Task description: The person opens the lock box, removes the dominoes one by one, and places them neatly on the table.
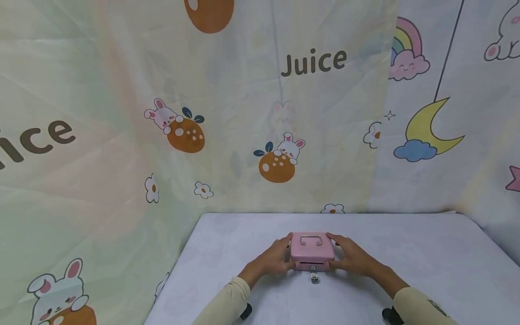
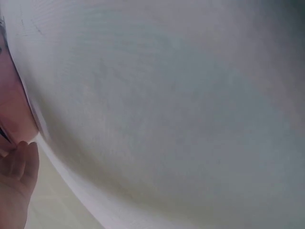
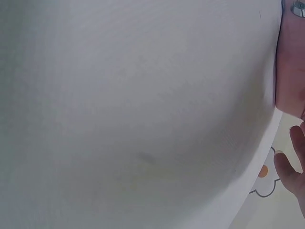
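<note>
A pink metal cash box [image 1: 312, 247] with a wire handle [image 1: 311, 240] on its lid stands on the white table, lid down. From its front hangs a small silver piece, perhaps a key set [image 1: 314, 277], at the lock. My left hand [image 1: 273, 258] grips the box's left side, thumb at the front corner and fingers toward the back. On the opposite side my right hand [image 1: 354, 257] holds it in the same way. Only part of the box [image 2: 14, 102] shows in the left wrist view; in the right wrist view its pink wall [image 3: 290, 71] and a round lock [image 3: 299, 8] appear.
The white-covered table [image 1: 243, 230] spreads around the box. Behind and to the left hangs a printed cloth [image 1: 239, 90] with rabbits and lettering; another cloth with a moon [image 1: 430, 131] is on the right. Dark straps [image 1: 392, 316] sit near the wrists.
</note>
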Motion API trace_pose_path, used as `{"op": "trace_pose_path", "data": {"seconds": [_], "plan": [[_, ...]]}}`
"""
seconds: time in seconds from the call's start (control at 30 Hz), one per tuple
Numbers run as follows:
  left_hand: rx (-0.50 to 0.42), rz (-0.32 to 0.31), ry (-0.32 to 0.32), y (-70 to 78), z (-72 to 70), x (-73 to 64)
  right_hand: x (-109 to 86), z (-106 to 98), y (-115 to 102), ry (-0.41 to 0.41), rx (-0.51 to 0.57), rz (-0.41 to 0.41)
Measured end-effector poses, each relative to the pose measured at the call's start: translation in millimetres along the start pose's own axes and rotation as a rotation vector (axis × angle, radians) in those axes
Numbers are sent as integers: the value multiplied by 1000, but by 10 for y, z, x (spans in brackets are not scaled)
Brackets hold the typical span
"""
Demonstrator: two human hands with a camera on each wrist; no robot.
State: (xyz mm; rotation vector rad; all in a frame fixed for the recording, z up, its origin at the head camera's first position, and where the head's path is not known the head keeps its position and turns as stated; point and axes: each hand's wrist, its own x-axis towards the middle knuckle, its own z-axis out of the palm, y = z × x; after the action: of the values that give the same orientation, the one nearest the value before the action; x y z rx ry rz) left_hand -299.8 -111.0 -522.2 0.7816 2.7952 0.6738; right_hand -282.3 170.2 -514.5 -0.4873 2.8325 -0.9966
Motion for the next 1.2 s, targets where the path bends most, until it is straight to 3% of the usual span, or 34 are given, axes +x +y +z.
{"op": "trace_pose_path", "data": {"seconds": [0.37,0.63,0.83,1.07,1.2], "plan": [[-22,36,24,19,-31,-17,-28,-59,-9,-6,-18,-11],[-57,-50,11,37,-54,-22,-34,-85,-13,39,-19,-59],[-102,-49,21,76,-92,-33,-49,-132,-12,49,-27,-90],[-100,-43,29,62,-102,-15,-60,-201,49,52,-23,-194],[-110,-23,34,36,-99,14,-42,-220,71,69,-40,-197]]}}
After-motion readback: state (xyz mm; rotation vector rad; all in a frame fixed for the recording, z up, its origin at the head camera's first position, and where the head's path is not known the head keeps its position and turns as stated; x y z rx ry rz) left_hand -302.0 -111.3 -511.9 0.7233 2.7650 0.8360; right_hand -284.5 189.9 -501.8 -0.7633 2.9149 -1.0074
